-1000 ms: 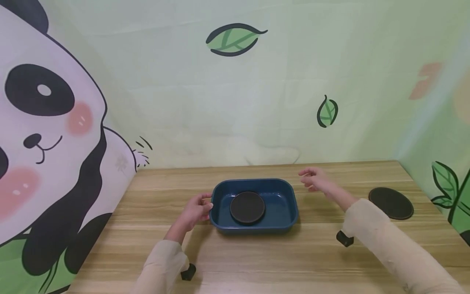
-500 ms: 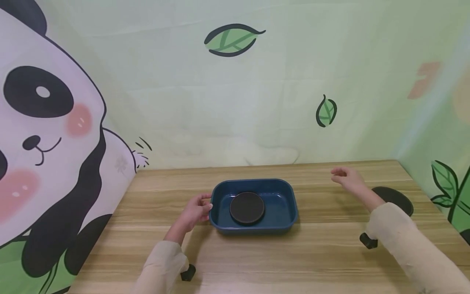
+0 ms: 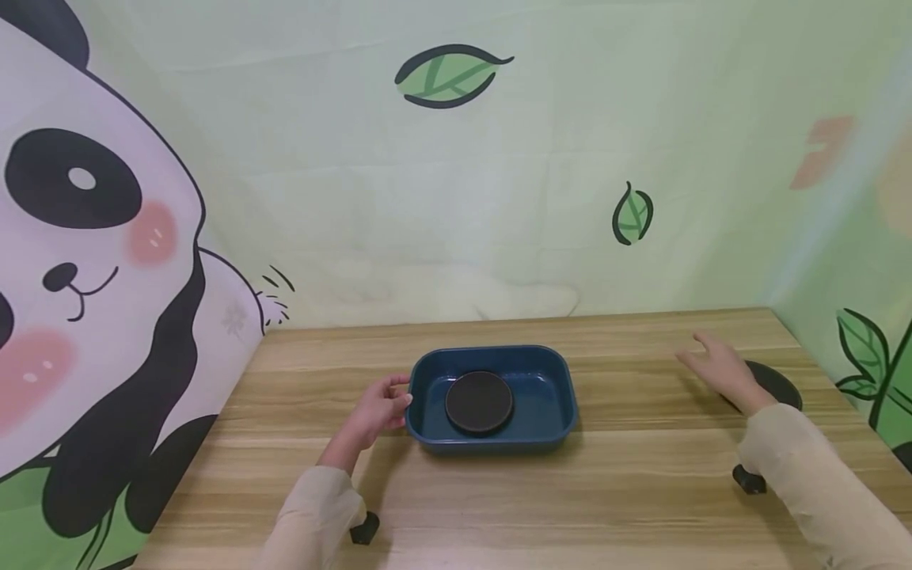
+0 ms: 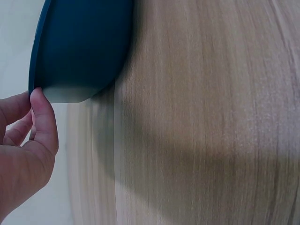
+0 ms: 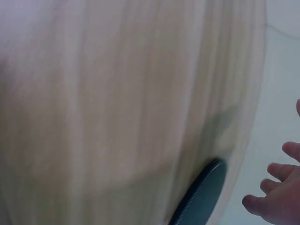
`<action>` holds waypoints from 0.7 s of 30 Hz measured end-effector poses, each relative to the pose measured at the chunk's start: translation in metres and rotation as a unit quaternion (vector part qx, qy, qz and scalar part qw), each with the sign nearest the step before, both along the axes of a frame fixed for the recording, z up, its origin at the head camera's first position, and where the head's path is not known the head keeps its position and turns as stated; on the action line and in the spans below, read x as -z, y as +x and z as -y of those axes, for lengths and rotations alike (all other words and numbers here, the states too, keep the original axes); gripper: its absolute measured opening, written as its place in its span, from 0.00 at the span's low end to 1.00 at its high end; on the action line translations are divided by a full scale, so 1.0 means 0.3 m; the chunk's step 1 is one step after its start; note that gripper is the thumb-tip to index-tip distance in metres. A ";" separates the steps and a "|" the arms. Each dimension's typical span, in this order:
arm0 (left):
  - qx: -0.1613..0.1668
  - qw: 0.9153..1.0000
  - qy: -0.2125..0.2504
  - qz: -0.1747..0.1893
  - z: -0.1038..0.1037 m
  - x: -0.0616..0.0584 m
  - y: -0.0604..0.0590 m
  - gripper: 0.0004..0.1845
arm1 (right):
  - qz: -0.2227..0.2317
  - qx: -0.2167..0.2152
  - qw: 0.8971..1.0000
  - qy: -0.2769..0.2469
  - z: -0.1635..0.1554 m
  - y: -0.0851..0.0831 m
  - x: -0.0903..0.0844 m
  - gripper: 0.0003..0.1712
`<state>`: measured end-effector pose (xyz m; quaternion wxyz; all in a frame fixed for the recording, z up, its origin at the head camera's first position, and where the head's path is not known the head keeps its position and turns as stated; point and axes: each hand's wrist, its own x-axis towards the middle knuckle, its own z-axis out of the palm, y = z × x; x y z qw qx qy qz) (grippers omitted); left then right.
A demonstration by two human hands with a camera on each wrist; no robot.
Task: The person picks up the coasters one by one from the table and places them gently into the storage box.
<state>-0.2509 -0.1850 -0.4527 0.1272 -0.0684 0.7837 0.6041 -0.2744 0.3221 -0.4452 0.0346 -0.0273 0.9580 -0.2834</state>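
Note:
A deep blue rectangular dish (image 3: 545,408) with rounded corners stands on the wooden table. My left hand (image 3: 376,408) pinches its left rim; in the left wrist view the thumb (image 4: 43,117) lies against the wall at the corner. Inside the dish, left of its middle, lies a thick round black coaster or stack of coasters (image 3: 480,402). At the right, my right hand (image 3: 718,370) is held over the table with its fingers spread, holding nothing. It partly hides a flat round black coaster (image 3: 780,385), whose stitched edge shows in the right wrist view.
The wood-grain table (image 3: 499,507) runs back to a pale green cloth backdrop (image 3: 321,198) printed with a panda and leaves. Black wrist mounts (image 3: 750,479) hang beneath both beige sleeves.
My right hand has moved right, away from the dish and over the flat coaster, and its fingers have spread. My left hand and the dish have stayed in place.

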 end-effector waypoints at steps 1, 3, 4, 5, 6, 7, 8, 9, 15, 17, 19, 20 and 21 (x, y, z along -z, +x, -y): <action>-0.001 1.000 0.000 0.001 0.001 0.002 -0.001 0.19 | 0.003 0.003 1.000 0.010 -0.010 0.003 0.007 0.45; -0.001 1.000 -0.002 0.003 0.001 0.004 -0.003 0.19 | 0.012 0.010 1.000 0.025 -0.029 0.009 0.020 0.47; -0.001 1.000 -0.002 0.002 0.001 0.003 -0.003 0.19 | 0.018 0.014 0.999 0.031 -0.039 0.011 0.026 0.48; -0.002 1.000 -0.002 0.003 0.001 0.002 -0.003 0.19 | 0.025 0.017 0.999 0.038 -0.049 0.014 0.033 0.49; -0.003 1.000 -0.001 0.003 0.001 0.001 -0.002 0.19 | 0.030 0.020 0.998 0.042 -0.057 0.016 0.039 0.50; -0.001 1.000 0.000 0.004 -0.002 -0.009 0.002 0.19 | 0.034 0.025 0.998 0.045 -0.065 0.018 0.045 0.51; 0.001 1.000 0.001 0.004 -0.002 -0.011 0.003 0.19 | 0.039 0.029 0.998 0.045 -0.073 0.019 0.051 0.52; 0.000 1.000 0.002 0.003 -0.001 -0.013 0.005 0.19 | 0.042 0.032 0.998 0.047 -0.082 0.020 0.057 0.52; -0.003 1.000 0.001 0.002 0.002 0.000 -0.003 0.19 | 0.057 0.051 0.996 0.053 -0.119 0.041 0.085 0.55; -0.004 1.000 0.000 0.002 0.001 0.002 -0.004 0.19 | 0.056 0.062 0.995 0.056 -0.127 0.050 0.093 0.55; -0.004 1.000 0.002 0.002 0.002 0.001 -0.003 0.19 | 0.055 0.073 0.994 0.053 -0.137 0.057 0.104 0.54; -0.003 1.000 0.003 0.002 0.002 0.000 -0.002 0.19 | 0.057 0.078 0.994 0.049 -0.142 0.060 0.108 0.54; -0.003 1.000 0.004 0.002 0.002 -0.001 0.000 0.19 | 0.059 0.083 0.994 0.046 -0.147 0.064 0.114 0.54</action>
